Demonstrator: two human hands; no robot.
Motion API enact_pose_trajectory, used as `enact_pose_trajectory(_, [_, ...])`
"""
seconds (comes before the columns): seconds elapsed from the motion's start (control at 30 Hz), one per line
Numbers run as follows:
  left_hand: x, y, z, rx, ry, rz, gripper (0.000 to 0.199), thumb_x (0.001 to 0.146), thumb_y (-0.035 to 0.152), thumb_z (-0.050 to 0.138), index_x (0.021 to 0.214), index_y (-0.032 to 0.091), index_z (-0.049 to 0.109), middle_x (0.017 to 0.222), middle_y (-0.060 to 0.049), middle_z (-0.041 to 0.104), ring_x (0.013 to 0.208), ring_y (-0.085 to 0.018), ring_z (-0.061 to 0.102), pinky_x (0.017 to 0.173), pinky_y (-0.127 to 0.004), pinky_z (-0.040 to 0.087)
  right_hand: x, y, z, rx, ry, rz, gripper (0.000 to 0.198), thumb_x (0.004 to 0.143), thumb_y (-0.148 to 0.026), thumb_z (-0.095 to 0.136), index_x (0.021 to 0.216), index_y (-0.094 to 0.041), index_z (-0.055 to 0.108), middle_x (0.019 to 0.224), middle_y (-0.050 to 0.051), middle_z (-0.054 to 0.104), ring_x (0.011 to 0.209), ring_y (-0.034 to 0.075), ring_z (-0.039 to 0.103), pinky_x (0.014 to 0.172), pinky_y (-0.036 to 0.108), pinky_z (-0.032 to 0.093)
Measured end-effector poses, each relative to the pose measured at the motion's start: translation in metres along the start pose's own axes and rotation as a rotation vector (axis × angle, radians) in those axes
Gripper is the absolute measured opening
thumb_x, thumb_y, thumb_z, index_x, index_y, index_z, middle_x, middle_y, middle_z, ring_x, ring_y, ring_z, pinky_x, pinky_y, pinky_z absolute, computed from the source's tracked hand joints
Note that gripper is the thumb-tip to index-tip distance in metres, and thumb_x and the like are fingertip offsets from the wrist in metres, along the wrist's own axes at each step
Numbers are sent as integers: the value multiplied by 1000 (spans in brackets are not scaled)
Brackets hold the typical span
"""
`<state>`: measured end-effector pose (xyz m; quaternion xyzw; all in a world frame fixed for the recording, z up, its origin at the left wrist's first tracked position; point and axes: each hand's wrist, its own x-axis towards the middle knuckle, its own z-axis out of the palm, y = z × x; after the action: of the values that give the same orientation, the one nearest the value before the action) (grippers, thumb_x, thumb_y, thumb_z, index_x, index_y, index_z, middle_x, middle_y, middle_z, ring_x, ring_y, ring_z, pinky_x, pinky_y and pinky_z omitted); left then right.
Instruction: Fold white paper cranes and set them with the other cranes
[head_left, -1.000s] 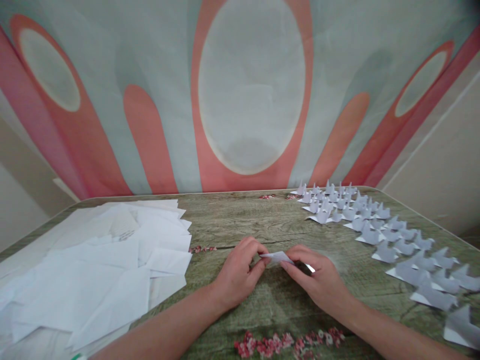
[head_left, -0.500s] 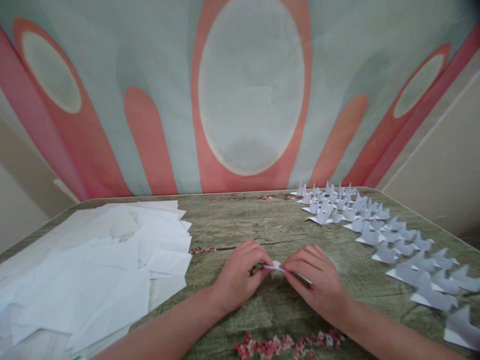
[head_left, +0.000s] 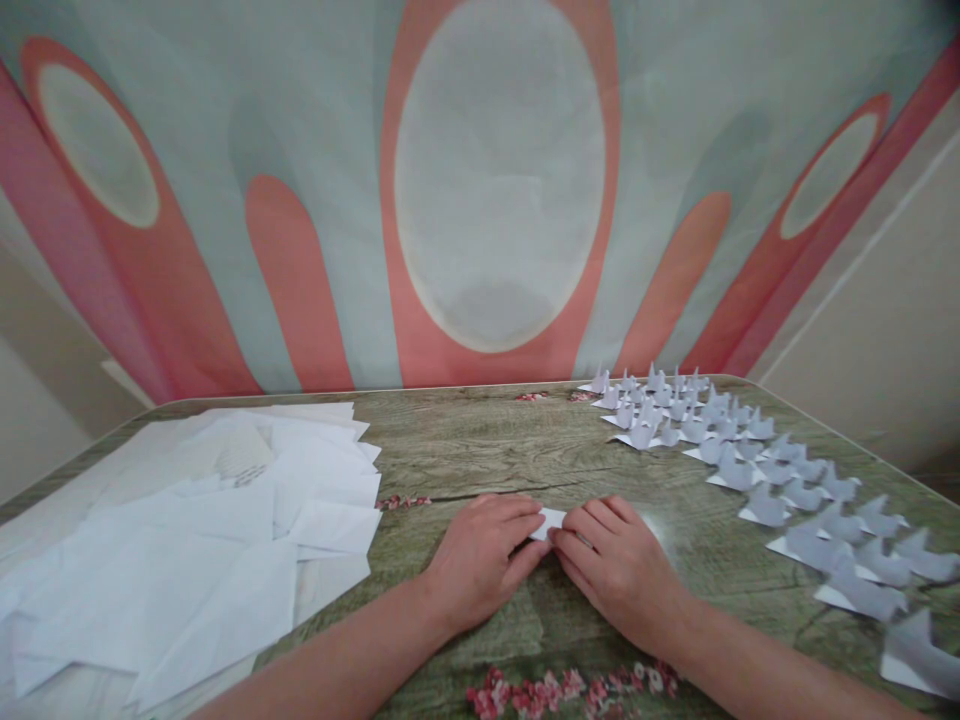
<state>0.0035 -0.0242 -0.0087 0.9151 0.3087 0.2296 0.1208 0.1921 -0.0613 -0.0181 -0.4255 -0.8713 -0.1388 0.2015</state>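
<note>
A small folded piece of white paper [head_left: 549, 523] shows between my two hands, low over the middle of the table. My left hand [head_left: 484, 550] grips its left end between thumb and fingers. On the other side, my right hand [head_left: 616, 560] has its fingers closed over the right end and hides most of it. Only a pale flat patch of the paper is visible, so its full folded shape cannot be made out.
Loose white paper sheets [head_left: 202, 540] lie in a wide overlapping heap on the left. Several rows of folded white paper birds [head_left: 765, 505] stand along the right side. The wood-patterned table [head_left: 465, 440] has printed pink flowers and meets a painted backdrop [head_left: 502, 180] behind.
The paper has turned from nearly edge-on to showing a flat white face. My right hand has rolled over it, knuckles up, and both hands sit slightly lower.
</note>
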Motion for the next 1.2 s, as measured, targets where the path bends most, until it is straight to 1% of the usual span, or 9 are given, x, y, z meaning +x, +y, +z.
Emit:
enact_pose_trajectory(0.17, [0,1,-1,52,-41,15,28,88,26,47,113,21,57,114,-4,62,107,-18,55,96,-36,40,3,-4,-3,101,8,34,13,86,-17,49,86,-19,62,78,5,60,75,18,52,71,34,35])
enact_pose_trajectory(0.27, [0,1,-1,47,-47,16,29,87,24,49,115,20,56,116,-5,61,108,-18,54,97,-36,39,2,-3,-6,249,-18,98,11,83,-21,54,92,-21,62,87,5,62,82,19,54,75,35,37])
enact_pose_trajectory(0.33, [0,0,-1,27,-50,17,30,86,24,49,115,20,55,117,-5,60,109,-18,53,98,-36,39,0,1,-5,380,-18,179,15,82,-22,55,96,-22,60,92,5,61,84,19,54,76,35,38])
enact_pose_trajectory(0.4, [-1,-2,0,0,-53,10,30,86,24,50,116,20,55,118,-4,60,109,-18,52,99,-36,38,-2,9,-2,483,18,296,18,83,-20,52,99,-22,58,94,6,60,86,19,54,76,35,40])
enact_pose_trajectory(0.53, [-1,-3,1,-27,-68,-24,31,86,25,51,116,19,55,120,-4,58,111,-19,50,100,-36,37,-5,25,10,540,24,488,4,80,-21,52,82,-21,56,82,3,59,79,19,54,73,35,40])
enact_pose_trajectory(0.57, [-1,-4,1,-29,-73,-30,31,86,25,51,117,19,55,121,-4,57,112,-19,50,101,-36,36,-5,27,13,544,15,497,5,80,-21,52,76,-21,56,78,2,58,76,19,54,71,34,40])
enact_pose_trajectory(0.67, [-2,-4,2,-30,-85,-42,32,86,25,52,117,19,54,122,-4,56,113,-19,49,101,-36,36,-5,31,18,522,7,519,8,78,-23,54,71,-21,55,76,1,58,76,19,53,72,35,39])
enact_pose_trajectory(0.9, [-2,-3,1,-26,-89,-47,31,85,25,52,116,20,55,121,-4,57,112,-19,50,100,-35,37,-5,28,18,454,7,543,10,78,-24,56,68,-21,57,86,3,60,88,21,52,79,38,35])
enact_pose_trajectory(1.2, [-2,-3,2,-22,-101,-63,30,86,25,52,115,21,55,122,-2,56,113,-17,49,101,-33,36,-4,27,18,473,-1,573,10,77,-22,58,67,-21,58,88,3,60,90,21,51,80,37,33])
